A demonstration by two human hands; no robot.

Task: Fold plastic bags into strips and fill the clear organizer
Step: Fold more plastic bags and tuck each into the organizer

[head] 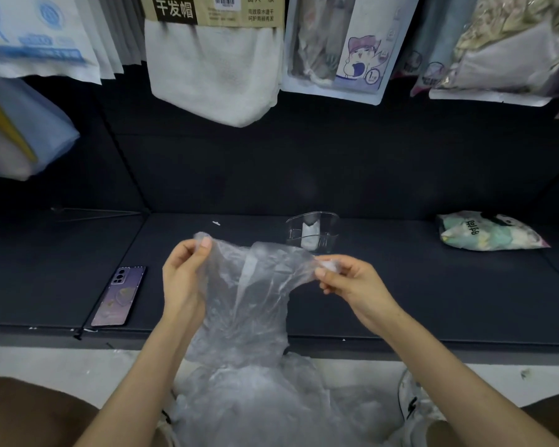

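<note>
Near the clear organizer (328,224) and phone (120,296), left hand (182,280) and right hand (350,282) pinch a plastic bag (250,298).

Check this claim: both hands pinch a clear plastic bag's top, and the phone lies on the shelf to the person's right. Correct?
No: the head view shows the phone left of the person. The left hand and right hand do pinch the plastic bag.

Crinkled translucent plastic bag (249,285); clear glossy plastic organizer (313,232); matt dark shelf (433,291).
</note>
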